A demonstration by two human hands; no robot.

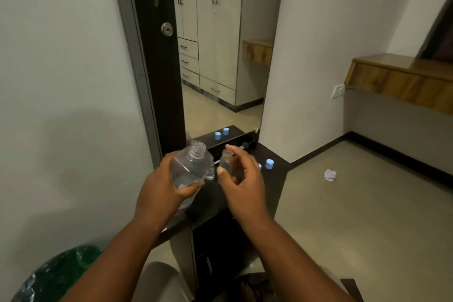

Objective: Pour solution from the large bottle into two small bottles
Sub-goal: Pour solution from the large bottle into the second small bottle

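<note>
The left hand (159,186) grips the large bottle (191,167), open neck tilted up and far-right. The right hand (242,179) pinches an upright small bottle (226,164), mouth up.

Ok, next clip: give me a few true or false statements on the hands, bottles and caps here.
1. The left hand holds the large bottle. True.
2. The large bottle has its cap on. False: its neck is open.
3. The right hand holds a small bottle. True.
4. Liquid is streaming into the small bottle. False: no stream shows; the large bottle's neck points up.
5. A blue cap sits on the dark shelf. True.
</note>
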